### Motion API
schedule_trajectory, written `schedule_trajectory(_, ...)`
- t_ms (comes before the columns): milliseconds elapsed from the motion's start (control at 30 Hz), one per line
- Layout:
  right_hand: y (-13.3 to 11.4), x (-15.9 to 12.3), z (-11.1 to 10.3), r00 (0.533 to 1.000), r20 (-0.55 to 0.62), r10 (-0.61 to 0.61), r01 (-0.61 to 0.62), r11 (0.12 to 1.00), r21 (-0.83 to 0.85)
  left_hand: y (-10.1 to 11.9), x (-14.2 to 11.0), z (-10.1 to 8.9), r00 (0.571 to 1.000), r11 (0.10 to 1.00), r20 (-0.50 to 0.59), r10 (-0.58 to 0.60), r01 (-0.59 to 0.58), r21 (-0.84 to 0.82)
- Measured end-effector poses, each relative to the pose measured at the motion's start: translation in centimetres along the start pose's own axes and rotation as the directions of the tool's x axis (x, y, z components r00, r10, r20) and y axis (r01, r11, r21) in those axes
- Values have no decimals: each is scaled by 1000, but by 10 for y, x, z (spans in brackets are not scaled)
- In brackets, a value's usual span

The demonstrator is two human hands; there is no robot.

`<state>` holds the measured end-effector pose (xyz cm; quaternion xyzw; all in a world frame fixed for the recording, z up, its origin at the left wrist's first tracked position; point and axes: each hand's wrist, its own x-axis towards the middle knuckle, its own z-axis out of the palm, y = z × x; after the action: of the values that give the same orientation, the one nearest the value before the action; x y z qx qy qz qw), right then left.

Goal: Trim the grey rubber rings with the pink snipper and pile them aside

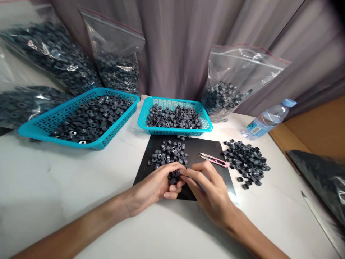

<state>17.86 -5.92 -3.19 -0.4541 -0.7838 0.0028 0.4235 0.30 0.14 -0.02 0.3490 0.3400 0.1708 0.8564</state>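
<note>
Fingers (172, 195) of your left hand (155, 185) are curling partly closed around several small dark-grey plastic rings (173, 182), while your right hand (212, 190) is bringing thumb and forefinger nearly together at that cluster, though whether they are gripping one you cannot tell. Both hands are hovering over the near part of a black rectangular sheet (144, 163), with a loose grey ring pile (169, 153) lying just beyond and pink-handled metal snips (215, 160) crossing its right edge. White tabletop (67, 172) is stretching leftward below a large turquoise plastic basket (101, 144), leaving your left side wider room.
</note>
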Motion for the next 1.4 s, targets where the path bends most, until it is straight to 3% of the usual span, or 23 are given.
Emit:
schedule_trajectory(267,10,-7,-4,992,123,23,-31,997,65,-7,2,-4,1000,1000,-20,14,-14,-25)
schedule_trajectory(600,14,-4,-13,992,116,41,-56,990,126,-5,2,-3,998,995,13,58,-56,-83)
schedule_trajectory(900,17,-6,-16,983,74,169,-182,951,250,-2,-1,-3,996,996,-29,84,-85,-30)
schedule_trajectory(1400,19,-2,-17,951,86,298,-309,880,361,2,-5,-5,987,979,44,151,-156,131)
